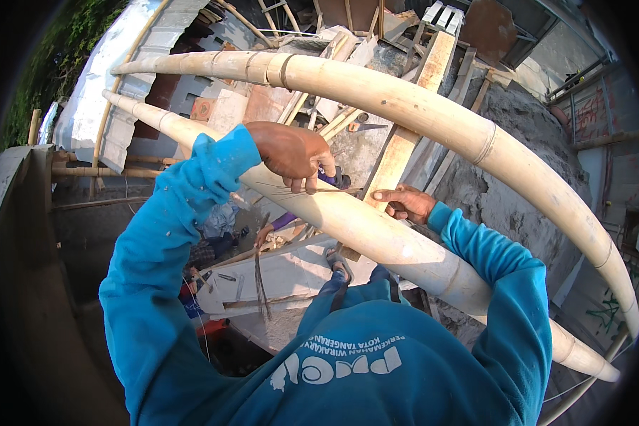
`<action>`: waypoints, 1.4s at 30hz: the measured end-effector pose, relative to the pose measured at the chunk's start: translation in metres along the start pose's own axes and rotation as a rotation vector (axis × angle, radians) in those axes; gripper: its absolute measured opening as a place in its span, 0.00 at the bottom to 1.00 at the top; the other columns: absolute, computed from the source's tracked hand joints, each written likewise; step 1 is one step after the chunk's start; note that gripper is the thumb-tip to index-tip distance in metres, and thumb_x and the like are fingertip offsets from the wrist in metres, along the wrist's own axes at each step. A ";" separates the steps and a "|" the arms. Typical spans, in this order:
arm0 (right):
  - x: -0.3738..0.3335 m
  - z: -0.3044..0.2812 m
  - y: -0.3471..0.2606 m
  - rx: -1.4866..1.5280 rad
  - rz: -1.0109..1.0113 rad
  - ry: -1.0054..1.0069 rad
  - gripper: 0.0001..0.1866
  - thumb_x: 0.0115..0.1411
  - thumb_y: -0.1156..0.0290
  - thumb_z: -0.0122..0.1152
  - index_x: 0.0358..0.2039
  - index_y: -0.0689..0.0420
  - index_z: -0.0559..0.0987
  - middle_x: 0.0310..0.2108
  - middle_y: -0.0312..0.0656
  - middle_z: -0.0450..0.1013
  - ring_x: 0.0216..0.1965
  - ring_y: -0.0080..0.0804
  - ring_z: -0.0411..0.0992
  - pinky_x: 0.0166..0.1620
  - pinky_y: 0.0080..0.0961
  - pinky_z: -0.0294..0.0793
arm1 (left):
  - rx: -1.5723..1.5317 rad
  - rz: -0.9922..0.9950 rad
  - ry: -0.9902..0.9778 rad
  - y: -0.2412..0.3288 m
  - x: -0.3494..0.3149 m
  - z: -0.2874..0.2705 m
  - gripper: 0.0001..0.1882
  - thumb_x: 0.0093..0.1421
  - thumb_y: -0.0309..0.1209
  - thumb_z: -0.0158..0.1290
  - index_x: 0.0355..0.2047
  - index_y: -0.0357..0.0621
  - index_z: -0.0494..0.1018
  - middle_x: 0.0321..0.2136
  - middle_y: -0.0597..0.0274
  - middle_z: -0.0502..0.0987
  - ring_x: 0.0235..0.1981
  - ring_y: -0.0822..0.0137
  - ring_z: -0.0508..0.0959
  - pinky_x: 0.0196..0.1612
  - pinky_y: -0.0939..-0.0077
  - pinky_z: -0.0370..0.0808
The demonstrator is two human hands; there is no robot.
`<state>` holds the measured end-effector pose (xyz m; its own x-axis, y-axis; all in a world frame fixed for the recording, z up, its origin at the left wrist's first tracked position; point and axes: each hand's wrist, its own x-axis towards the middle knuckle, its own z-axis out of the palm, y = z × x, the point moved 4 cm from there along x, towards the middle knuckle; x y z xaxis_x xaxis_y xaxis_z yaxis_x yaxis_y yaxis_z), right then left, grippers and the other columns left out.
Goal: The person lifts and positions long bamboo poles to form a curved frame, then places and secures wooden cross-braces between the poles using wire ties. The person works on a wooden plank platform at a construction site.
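A thick, pale bamboo pole [344,220] crosses slantwise in front of me. Over it bends my left hand [291,153], its fingers curled down and closed on a thin bundle of dark fibre strands [337,189]. Loose ends of the bundle stick out past those fingers. On the pole's far side, my right hand [407,204] is closed, thumb against fingers, at the other end of the strands. Beneath the hands a wooden plank [400,155] runs under the pole. Part of my left hand's grip is hidden behind its own back.
A second bamboo pole [376,92] arches beyond the first. Well below, a person's hand [263,235] in a purple sleeve is near hanging dark strands [260,280]. Corrugated metal sheet [103,92] lies at left, a grey sand heap [525,142] at right. My foot [339,266] shows below the pole.
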<state>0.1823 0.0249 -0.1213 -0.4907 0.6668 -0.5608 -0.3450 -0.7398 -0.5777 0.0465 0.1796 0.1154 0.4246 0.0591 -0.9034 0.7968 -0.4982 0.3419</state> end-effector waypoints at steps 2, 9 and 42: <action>0.002 -0.006 0.005 0.023 -0.025 0.014 0.19 0.57 0.55 0.71 0.35 0.59 0.80 0.16 0.33 0.68 0.12 0.14 0.58 0.14 0.14 0.51 | 0.023 0.103 0.103 0.010 -0.048 -0.028 0.20 0.63 0.24 0.48 0.56 0.43 0.74 0.42 0.54 0.83 0.39 0.62 0.84 0.47 0.64 0.80; 0.008 0.001 0.003 0.009 -0.054 -0.057 0.22 0.56 0.53 0.71 0.37 0.60 0.79 0.17 0.35 0.69 0.11 0.14 0.58 0.13 0.16 0.52 | 0.321 0.097 0.546 -0.108 -0.049 0.005 0.48 0.45 0.44 0.72 0.65 0.50 0.64 0.64 0.52 0.67 0.65 0.49 0.65 0.68 0.57 0.63; 0.001 0.000 0.002 0.079 0.018 0.026 0.18 0.57 0.56 0.71 0.38 0.57 0.80 0.19 0.33 0.69 0.19 0.17 0.61 0.22 0.17 0.56 | -0.496 -0.038 1.844 -0.147 -0.038 0.164 0.63 0.47 0.72 0.58 0.68 0.35 0.53 0.70 0.40 0.51 0.72 0.41 0.48 0.72 0.42 0.45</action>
<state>0.1816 0.0242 -0.1229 -0.4769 0.6549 -0.5862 -0.3988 -0.7556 -0.5196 -0.1574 0.1090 0.0575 0.0043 0.9430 0.3329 0.7072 -0.2383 0.6657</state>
